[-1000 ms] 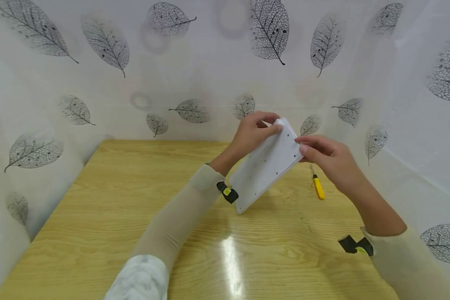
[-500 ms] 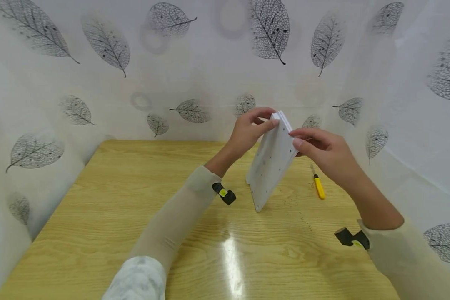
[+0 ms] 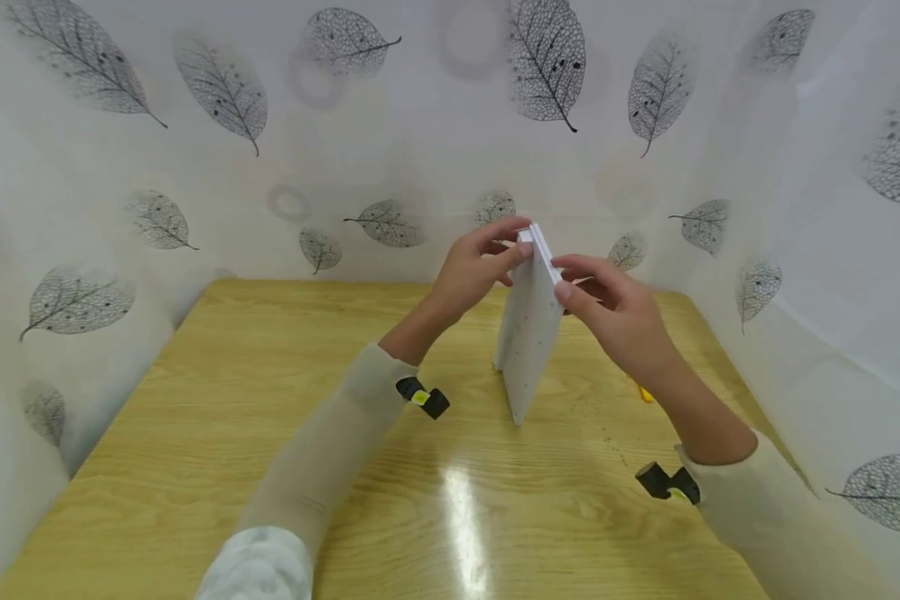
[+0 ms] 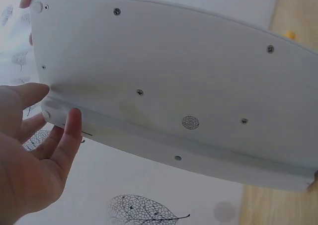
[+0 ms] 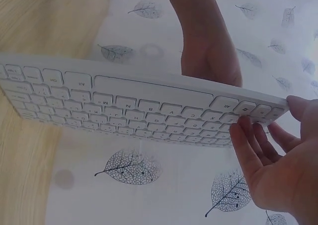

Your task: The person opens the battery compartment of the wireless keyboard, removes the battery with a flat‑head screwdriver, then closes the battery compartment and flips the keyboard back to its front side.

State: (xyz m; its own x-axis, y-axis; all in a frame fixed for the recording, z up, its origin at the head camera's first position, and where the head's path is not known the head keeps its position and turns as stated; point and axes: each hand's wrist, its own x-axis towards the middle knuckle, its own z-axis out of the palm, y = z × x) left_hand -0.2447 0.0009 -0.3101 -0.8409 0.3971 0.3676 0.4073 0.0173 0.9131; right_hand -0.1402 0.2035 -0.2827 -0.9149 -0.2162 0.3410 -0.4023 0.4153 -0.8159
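Observation:
A slim white keyboard point(image 3: 528, 342) stands on its end over the wooden table, its lower end close to the tabletop. Its underside, with several small screws and a round mark, fills the left wrist view; the rows of keys point(image 5: 149, 106) show in the right wrist view. My left hand point(image 3: 474, 268) grips the raised end at its left corner, thumb on the underside. At the other corner of that end, my right hand point(image 3: 621, 315) pinches the edge, with fingertips on the keys' side.
Beyond my right forearm, a yellow handle end point(image 3: 646, 394) of a screwdriver peeks out, the rest hidden. Small dark specks point(image 3: 613, 440) lie on the wooden table point(image 3: 375, 533). A leaf-print curtain point(image 3: 420, 167) hangs around the back and sides.
Both hands have shifted left with the keyboard, which has turned more edge-on and steeper. My right forearm now covers most of the screwdriver.

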